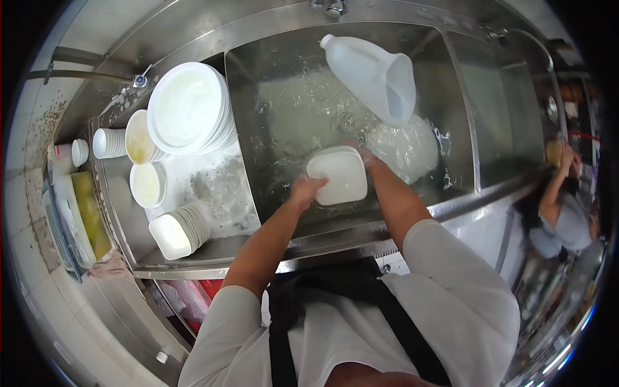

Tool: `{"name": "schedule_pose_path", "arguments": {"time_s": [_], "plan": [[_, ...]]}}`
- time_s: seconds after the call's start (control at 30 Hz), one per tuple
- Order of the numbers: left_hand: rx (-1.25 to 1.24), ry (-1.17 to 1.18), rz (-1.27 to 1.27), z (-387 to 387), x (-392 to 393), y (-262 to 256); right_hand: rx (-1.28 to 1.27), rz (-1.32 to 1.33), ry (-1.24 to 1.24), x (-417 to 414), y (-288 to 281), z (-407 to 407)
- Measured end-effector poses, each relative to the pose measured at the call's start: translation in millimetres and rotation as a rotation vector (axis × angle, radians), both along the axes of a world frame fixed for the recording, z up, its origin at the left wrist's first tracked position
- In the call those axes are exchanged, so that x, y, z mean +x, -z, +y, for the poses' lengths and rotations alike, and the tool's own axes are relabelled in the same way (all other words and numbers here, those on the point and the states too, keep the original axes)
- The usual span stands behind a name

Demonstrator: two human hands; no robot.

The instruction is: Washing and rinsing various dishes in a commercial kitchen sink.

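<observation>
In the head view my left hand (pixel 308 191) grips a white squarish dish (pixel 344 180) at its left side, thumb on the inner face. My right hand (pixel 363 153) is at the dish's upper right edge, partly hidden behind it; whether it grips the dish I cannot tell. The dish is tilted over the water of the middle sink basin (pixel 350 232). Above and to the right, a cut translucent plastic jug (pixel 360 70) lies on its side. A pale rounded thing, blurred by the water, shows below the jug.
The left basin has foamy water, a stack of round white plates (pixel 186 109), stacked cups (pixel 109 143), round bowls (pixel 146 185) and stacked squarish dishes (pixel 171 235). A metal divider (pixel 462 92) borders the right basin. A faucet (pixel 336 8) is at the back. Another person (pixel 568 213) stands far right.
</observation>
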State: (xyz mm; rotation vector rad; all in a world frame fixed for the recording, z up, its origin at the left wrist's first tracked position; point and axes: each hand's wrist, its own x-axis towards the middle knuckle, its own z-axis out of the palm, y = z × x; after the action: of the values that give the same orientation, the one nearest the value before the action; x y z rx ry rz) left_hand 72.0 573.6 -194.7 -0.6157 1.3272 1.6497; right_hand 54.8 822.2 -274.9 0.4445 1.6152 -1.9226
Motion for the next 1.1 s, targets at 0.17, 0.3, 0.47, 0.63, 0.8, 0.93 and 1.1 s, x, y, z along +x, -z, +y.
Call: {"name": "schedule_pose_path", "arguments": {"time_s": [0.17,0.3,0.47,0.63,0.8,0.93,1.1], "plan": [[-0.297,0.425,0.07,8,33,110,0.341,0.442,-0.216,11,45,8],[-0.31,0.75,-0.012,-57,80,282,0.409,0.413,-0.263,14,13,-14],[-0.005,0.488,-0.033,-59,88,261,0.619,0.251,-0.198,25,23,2],[-0.516,1.381,0.77,-24,53,152,0.781,0.146,-0.186,25,24,23],[-0.271,1.036,1.072,-9,17,76,0.934,0.1,-0.175,-1,22,31],[-0.597,0.894,0.766,-16,-14,-42,1.043,0.093,-0.203,-28,25,32],[-0.579,0.305,0.647,-101,-27,-179,-0.233,-0.3,0.273,-49,-82,-79]]}}
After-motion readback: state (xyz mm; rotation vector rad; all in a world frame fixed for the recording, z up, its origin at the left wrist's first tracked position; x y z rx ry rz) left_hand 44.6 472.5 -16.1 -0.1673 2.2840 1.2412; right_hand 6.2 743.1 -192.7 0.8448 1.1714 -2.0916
